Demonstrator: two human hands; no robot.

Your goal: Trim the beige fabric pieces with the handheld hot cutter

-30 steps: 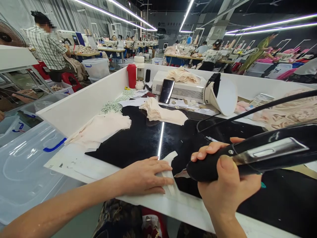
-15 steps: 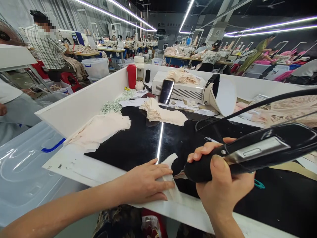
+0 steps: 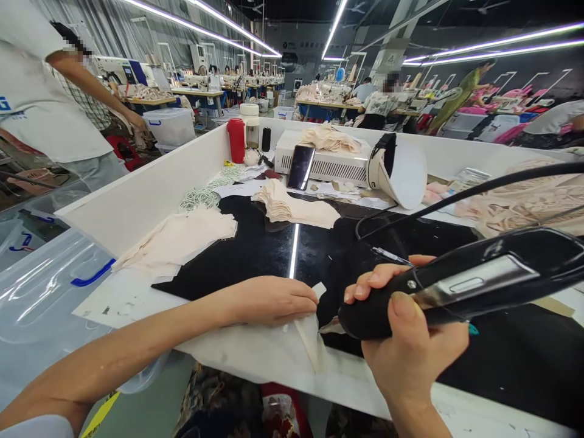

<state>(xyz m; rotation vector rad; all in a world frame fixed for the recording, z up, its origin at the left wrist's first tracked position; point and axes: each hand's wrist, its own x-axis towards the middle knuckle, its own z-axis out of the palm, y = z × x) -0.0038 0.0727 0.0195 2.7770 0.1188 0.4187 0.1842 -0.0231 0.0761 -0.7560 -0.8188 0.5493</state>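
Observation:
My right hand (image 3: 413, 340) is wrapped around a black corded handheld tool (image 3: 460, 286) with a silver plate on its side. The tool's thin metal tip (image 3: 333, 327) points left, close to the edge of a pale fabric piece (image 3: 308, 340). My left hand (image 3: 278, 301) is closed over the upper part of that piece, its fingers together and curled down. Their tips are partly hidden. The fabric lies at the front edge of the black work mat (image 3: 228, 258), a narrow folded strip hanging toward me.
A stack of cut beige pieces (image 3: 296, 204) lies mid-mat, with more pale fabric (image 3: 177, 240) to the left. Behind stand a phone (image 3: 300, 167), a white vented box (image 3: 337, 158), a lamp-like white cone (image 3: 406, 173) and a red cup (image 3: 236, 140). A person (image 3: 50, 91) stands left.
My left hand has gone from lying flat with spread fingers to curled and closed, slightly farther up the fabric. The right hand and tool stay nearly still. A person has come into view at left.

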